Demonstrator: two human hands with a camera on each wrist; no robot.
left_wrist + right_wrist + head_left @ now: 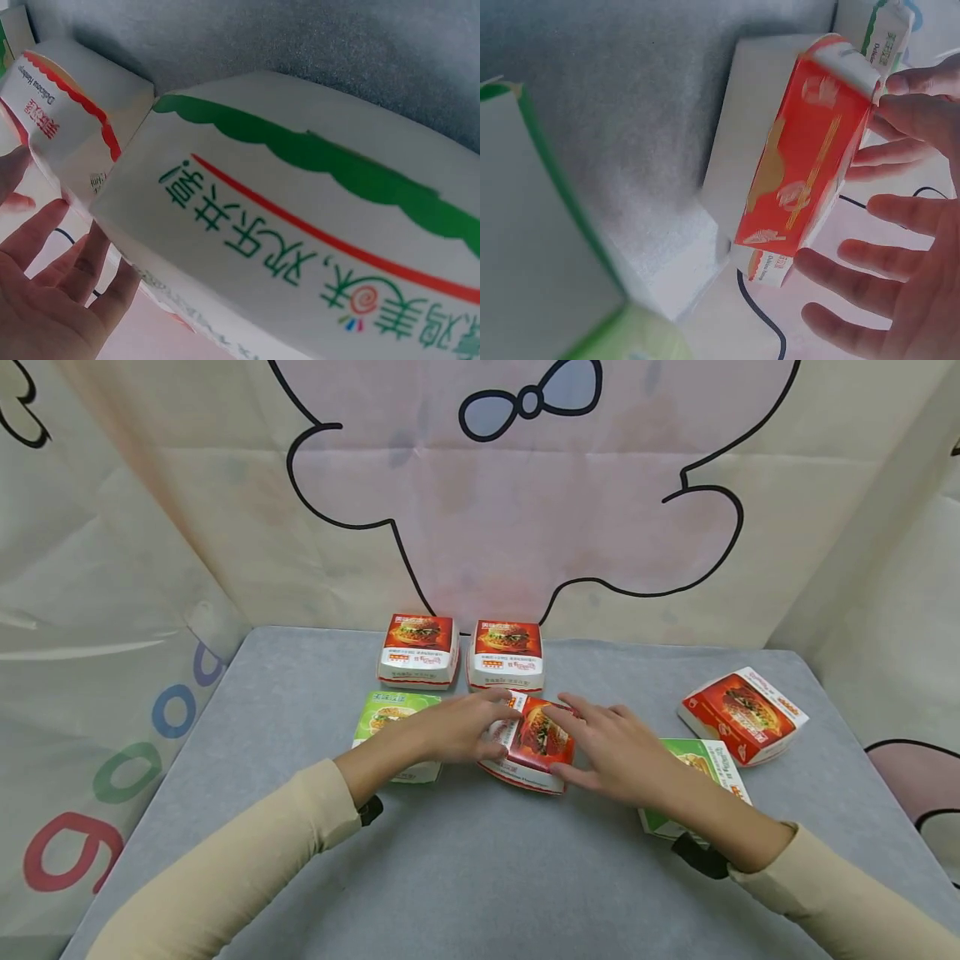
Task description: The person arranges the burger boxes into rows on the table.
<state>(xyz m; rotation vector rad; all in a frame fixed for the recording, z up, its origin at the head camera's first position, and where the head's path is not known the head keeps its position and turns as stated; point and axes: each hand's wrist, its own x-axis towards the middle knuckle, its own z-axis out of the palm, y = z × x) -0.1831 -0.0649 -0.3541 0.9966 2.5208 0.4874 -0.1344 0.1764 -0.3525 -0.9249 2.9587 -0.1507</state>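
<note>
A red and white burger box (543, 735) sits slightly turned on the table between both hands. My left hand (467, 724) is at its left side, fingertips over the left edge of the lid and thumb toward the near corner. At the right side is my right hand (618, 747), its fingers spread and fairly straight, the thumb by the near right corner. In the right wrist view, the red side of this burger box (802, 165) faces those spread fingers. A green and white burger box (386, 718) lies partly hidden under the left forearm and fills much of the left wrist view.
Two red and white burger boxes, left (418, 652) and right (506, 656), stand side by side at the back. Another green box (712, 768) lies partly behind the right forearm. Farther right is a tilted red box (744, 714). The grey table (480, 877) backs onto a printed curtain (615, 518).
</note>
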